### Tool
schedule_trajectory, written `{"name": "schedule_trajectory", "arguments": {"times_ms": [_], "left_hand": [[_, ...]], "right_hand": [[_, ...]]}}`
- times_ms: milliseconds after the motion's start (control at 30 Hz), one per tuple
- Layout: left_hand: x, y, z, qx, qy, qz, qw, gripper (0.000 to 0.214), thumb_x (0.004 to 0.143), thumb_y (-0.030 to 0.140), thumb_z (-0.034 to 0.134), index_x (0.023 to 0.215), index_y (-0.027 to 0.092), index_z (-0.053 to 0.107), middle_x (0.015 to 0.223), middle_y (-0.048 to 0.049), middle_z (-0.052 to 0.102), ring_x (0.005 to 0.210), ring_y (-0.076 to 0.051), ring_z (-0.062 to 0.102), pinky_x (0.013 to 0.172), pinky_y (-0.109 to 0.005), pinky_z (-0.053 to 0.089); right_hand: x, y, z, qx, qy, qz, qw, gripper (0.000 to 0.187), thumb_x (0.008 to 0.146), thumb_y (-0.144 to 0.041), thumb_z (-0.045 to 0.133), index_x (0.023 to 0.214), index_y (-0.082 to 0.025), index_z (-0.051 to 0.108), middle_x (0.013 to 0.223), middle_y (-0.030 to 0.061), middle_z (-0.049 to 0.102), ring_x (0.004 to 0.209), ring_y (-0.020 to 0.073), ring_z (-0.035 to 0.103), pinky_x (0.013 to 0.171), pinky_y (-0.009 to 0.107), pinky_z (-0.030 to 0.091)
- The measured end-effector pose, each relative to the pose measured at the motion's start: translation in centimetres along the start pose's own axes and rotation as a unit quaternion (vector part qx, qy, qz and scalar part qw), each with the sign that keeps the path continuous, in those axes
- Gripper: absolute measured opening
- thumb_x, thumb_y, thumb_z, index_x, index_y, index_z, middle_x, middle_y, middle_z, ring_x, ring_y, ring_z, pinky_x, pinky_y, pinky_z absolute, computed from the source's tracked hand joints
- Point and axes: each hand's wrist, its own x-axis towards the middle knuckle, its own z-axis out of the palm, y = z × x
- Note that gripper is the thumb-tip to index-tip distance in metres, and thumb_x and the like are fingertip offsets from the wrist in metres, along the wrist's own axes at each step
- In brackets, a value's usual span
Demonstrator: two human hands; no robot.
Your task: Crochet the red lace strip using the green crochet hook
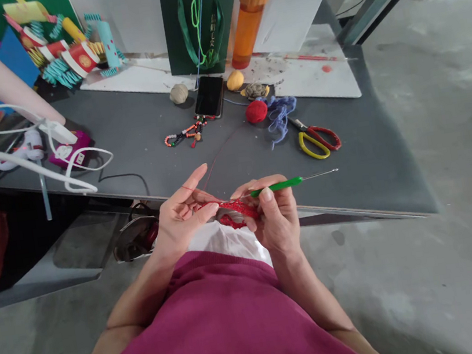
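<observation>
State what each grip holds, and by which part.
Right grip: the double-ended crochet hook, by its green handle. Left grip: the red crochet piece, by its left end.

"What's at the back of the counter [372, 146]?"
"A bag [209, 31], with a bottle [252, 28] on its right."
"And in front of the bag?"
"The phone [209, 96]. Its beads [189, 129] lie in front, to the left."
"Where are the scissors [319, 140]?"
"On the right, near the loose yarn [282, 113]. The yarn ball [256, 111] sits left of that yarn."
"And the crochet piece [242, 207]?"
"Between the left hand [184, 213] and right hand [274, 218], near the front edge."
</observation>
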Motion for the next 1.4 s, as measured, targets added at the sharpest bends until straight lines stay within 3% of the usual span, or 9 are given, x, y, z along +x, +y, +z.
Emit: {"name": "schedule_trajectory", "arguments": {"times_ms": [767,933,1067,1267,1333,1400], "left_hand": [[-0.4,0.4,-0.2,0.035,-0.006,0.022,0.999,0.067,0.077,0.02,0.088,0.142,0.026,0.073,0.083,-0.0015,0.08,0.075,-0.014,0.068,0.074,-0.026,0.056],[-0.6,0.5,-0.2,0.055,0.005,0.021,0.998,0.067,0.078,0.02,0.087,0.142,0.026,0.072,0.084,-0.0009,0.08,0.077,-0.014,0.07,0.074,-0.026,0.055],[-0.6,0.5,-0.3,0.066,0.006,0.024,0.997,0.067,0.079,0.022,0.087,0.144,0.024,0.071,0.084,-0.0016,0.081,0.076,-0.013,0.069,0.072,-0.025,0.053],[-0.7,0.5,-0.2,0.057,0.012,0.015,0.998,0.067,0.079,0.023,0.087,0.144,0.024,0.071,0.084,-0.0014,0.081,0.078,-0.014,0.07,0.075,-0.026,0.055],[-0.7,0.5,-0.2,0.06,0.017,0.009,0.998,0.067,0.079,0.024,0.087,0.144,0.024,0.071,0.084,-0.0015,0.081,0.078,-0.014,0.07,0.075,-0.026,0.056],[-0.7,0.5,-0.2,0.065,0.023,0.007,0.998,0.067,0.079,0.024,0.087,0.145,0.024,0.07,0.085,-0.0016,0.081,0.079,-0.015,0.072,0.075,-0.027,0.056]], "right_hand": [[-0.5,0.2,-0.7,-0.037,-0.017,-0.037,0.999,0.02,0.099,-0.047,0.072,0.094,-0.029,0.069,0.087,-0.0016,0.083,0.035,0.0045,0.049,0.031,0.018,0.036],[-0.6,0.0,-0.6,-0.06,-0.046,-0.086,0.993,0.012,0.102,-0.04,0.069,0.098,-0.029,0.07,0.09,-0.001,0.083,0.04,0.006,0.056,0.032,0.017,0.04],[-0.7,-0.1,-0.6,-0.089,-0.054,-0.154,0.983,0.008,0.103,-0.036,0.067,0.102,-0.028,0.07,0.095,0.0002,0.084,0.04,0.0059,0.054,0.033,0.018,0.042],[-0.8,-0.2,-0.6,-0.117,-0.081,-0.19,0.971,0.01,0.106,-0.029,0.061,0.109,-0.03,0.07,0.099,0.0001,0.083,0.04,0.0059,0.052,0.034,0.019,0.043],[-0.9,-0.3,-0.7,-0.149,-0.086,-0.212,0.962,0.013,0.107,-0.027,0.059,0.112,-0.03,0.07,0.102,0.0011,0.083,0.042,0.0064,0.052,0.036,0.021,0.046],[-1.1,-0.3,-0.9,-0.201,-0.092,-0.249,0.943,0.016,0.107,-0.024,0.059,0.117,-0.03,0.07,0.106,0.0035,0.083,0.051,0.0095,0.062,0.046,0.024,0.054]]}}
